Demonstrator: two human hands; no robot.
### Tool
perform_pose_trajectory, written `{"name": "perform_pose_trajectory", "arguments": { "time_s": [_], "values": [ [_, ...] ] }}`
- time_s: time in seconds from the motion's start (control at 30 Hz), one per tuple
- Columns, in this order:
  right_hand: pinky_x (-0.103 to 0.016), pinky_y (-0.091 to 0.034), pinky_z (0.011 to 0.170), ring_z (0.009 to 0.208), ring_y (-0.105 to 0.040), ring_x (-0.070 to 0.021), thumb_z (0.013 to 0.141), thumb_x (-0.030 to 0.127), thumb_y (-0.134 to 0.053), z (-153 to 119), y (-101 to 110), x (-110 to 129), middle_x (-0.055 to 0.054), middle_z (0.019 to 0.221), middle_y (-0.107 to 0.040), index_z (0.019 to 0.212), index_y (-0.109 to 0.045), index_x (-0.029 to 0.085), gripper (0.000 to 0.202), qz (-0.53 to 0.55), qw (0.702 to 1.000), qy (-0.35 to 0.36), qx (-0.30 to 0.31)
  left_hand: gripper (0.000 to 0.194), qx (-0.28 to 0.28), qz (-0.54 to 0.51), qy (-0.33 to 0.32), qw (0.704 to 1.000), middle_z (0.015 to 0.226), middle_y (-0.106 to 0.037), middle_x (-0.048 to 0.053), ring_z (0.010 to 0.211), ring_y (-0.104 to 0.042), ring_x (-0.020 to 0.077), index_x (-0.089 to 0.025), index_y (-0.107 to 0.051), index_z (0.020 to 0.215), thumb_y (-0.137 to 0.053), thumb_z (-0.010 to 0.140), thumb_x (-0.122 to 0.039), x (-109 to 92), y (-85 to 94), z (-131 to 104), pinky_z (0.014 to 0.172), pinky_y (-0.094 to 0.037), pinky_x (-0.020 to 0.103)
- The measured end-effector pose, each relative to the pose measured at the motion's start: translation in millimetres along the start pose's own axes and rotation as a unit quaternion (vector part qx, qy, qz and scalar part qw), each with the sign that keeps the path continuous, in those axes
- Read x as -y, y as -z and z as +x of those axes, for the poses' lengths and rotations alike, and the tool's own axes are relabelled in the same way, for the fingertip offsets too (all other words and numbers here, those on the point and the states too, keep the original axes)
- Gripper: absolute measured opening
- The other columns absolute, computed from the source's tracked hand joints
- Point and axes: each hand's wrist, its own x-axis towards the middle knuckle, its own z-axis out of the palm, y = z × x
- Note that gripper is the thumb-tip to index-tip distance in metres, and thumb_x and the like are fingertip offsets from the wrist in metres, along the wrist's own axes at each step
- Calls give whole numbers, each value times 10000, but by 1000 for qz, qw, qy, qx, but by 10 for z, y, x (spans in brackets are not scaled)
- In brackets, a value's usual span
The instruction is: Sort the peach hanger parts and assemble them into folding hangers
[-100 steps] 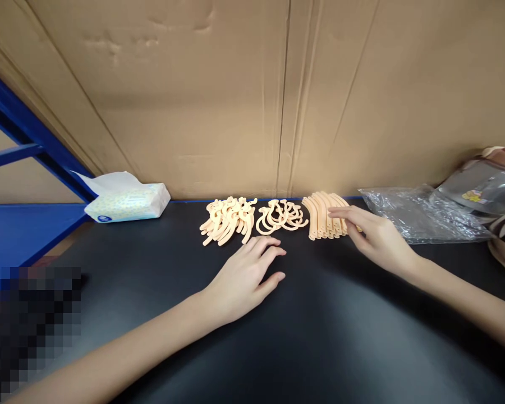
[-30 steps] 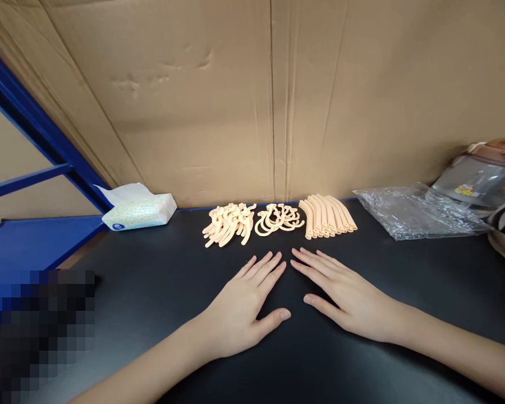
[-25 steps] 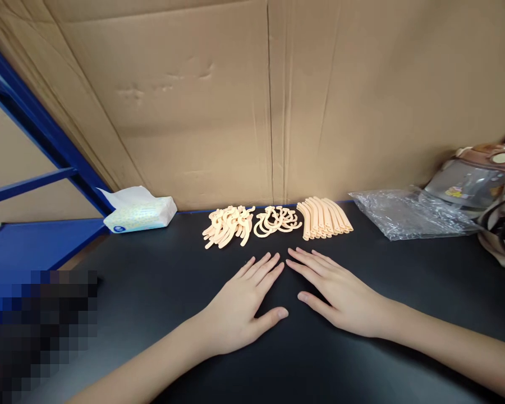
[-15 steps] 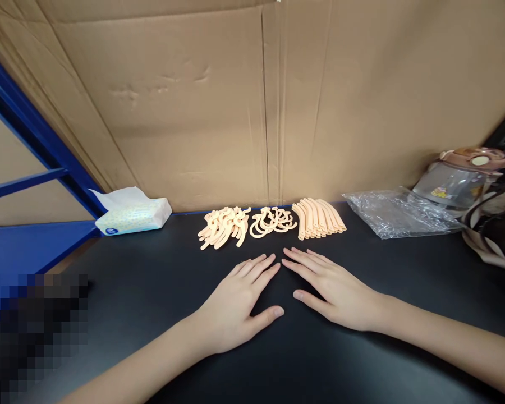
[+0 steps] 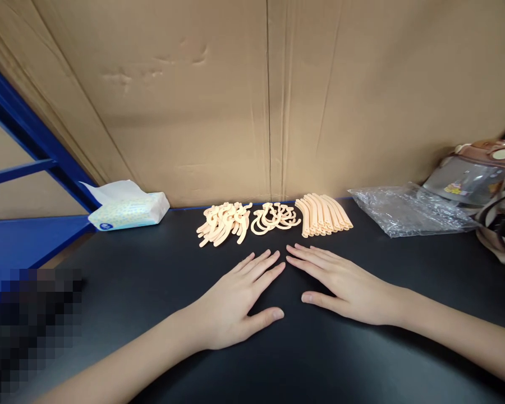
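Note:
My left hand (image 5: 239, 297) lies flat on the black table (image 5: 252, 370), fingers stretched forward and thumb out to the side, holding nothing. Opposite it, my right hand (image 5: 345, 283) rests palm down, also with fingers extended and nothing in it. The fingertips of the two hands come close but stay apart. Just beyond them are three groups of peach-coloured plastic pieces: a loose heap of curved pieces (image 5: 225, 223) on the left, several thin hook-like rings (image 5: 274, 219) in the middle, and a neat stack of bent tubes (image 5: 323, 216) on the right. Neither hand touches them.
A tissue pack (image 5: 130, 210) sits at the back left beside a blue metal frame (image 5: 63, 174). To the right lie a clear plastic bag (image 5: 412, 210), a transparent bottle (image 5: 463, 177) with a brown lid, and a strap. Cardboard (image 5: 193, 112) stands along the back edge.
The view has shifted slightly. My right hand appears a little further right, its thumb further from the left thumb. The peach pieces keep their arrangement.

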Motion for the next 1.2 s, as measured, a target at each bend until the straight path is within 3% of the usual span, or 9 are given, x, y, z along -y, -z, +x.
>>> {"name": "perform_pose_trajectory", "arguments": {
  "time_s": [0.4,0.63,0.83,0.93,1.07,1.2],
  "values": [
    [-479,-243,1150,1422,-214,-254,952,523,-351,-24,-21,-1,-92,1542,-251,1476,-301,171,634,-11,999,27,-29,574,-13,3,6,1000,1553,-236,71,1430,-217,256,-205,-284,1473,-335,972,-483,-16,14,-2,1153,-236,499],
    [-495,-277,1131,1402,-277,-274,940,521,-389,-13,-29,-7,-115,1529,-295,1457,-351,178,622,-6,998,26,-52,458,-71,21,23,997,1472,-416,61,1347,-380,240,-232,-440,1385,-380,970,-417,-14,-3,79,1092,-347,431],
    [-509,-331,1093,1359,-361,-296,930,510,-417,6,-37,29,-137,1498,-361,1408,-434,180,581,-5,997,33,-76,529,-68,13,50,996,1515,-342,67,1395,-297,257,-224,-385,1423,-357,964,-487,3,-34,74,1117,-306,446],
    [-436,-415,1036,1254,-496,-249,938,430,-438,36,-2,-10,-95,1386,-520,1365,-471,228,474,7,991,35,-129,524,-63,12,43,997,1523,-328,60,1405,-275,251,-230,-366,1433,-338,973,-479,24,-35,61,1127,-292,436],
    [-354,-482,890,1007,-627,-214,936,337,-416,108,202,-279,-68,1106,-669,1147,-589,214,299,9,955,-84,-285,522,-57,7,45,997,1528,-316,55,1411,-262,255,-237,-363,1434,-332,974,-481,37,-35,54,1134,-277,443],
    [-318,-467,650,731,-637,-213,903,380,-428,202,500,-735,-60,843,-686,1142,-563,178,341,-20,928,-249,-275,526,-53,6,48,997,1530,-313,52,1415,-254,248,-234,-347,1443,-319,978,-479,36,-36,52,1136,-276,442]
  ]
}}
